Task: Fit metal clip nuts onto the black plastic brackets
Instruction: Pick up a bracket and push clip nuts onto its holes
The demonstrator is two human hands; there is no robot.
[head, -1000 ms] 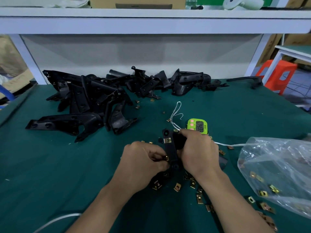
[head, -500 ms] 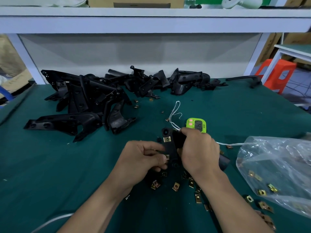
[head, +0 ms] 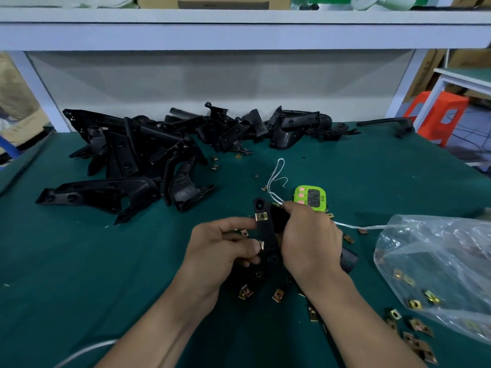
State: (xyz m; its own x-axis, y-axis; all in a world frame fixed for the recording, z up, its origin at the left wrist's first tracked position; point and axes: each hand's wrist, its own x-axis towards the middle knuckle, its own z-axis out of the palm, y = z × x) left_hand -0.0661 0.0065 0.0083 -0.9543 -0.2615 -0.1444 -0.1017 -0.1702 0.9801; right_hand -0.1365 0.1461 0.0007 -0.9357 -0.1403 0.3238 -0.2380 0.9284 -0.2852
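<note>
Black plastic bracket [head: 268, 235] is standing between the two hands, its long strip running up and away past the fingertips. The right hand [head: 310, 243] is gripping it from the right, its fingers [head: 293, 211] curling tightly round the upper part, while the bracket's dark lower end is poking out beyond the heel of that hand. A fitted clip nut [head: 261, 216] is sitting on the strip just above the left fingertips, beside the right knuckles. The left hand [head: 220, 251] is pinching a second clip nut [head: 261, 245] between thumb and forefinger, the other fingers curling loosely underneath. This nut is sitting right at the strip's left edge, though whether it is gripping that edge is hard to tell. Loose clip nuts [head: 277, 295] are lying on the green table [head: 79, 261] below both wrists and trailing off to the right of the right forearm. A green timer [head: 312, 197] is lying just beyond the right fingers, with a white string [head: 276, 176] looping past it. A clear plastic bag [head: 438, 261] holding more nuts is lying well to the right of the right hand. A heap of brackets [head: 132, 155] is lying well beyond the left fingers, toward the back of the table, under a white shelf [head: 239, 33].
</note>
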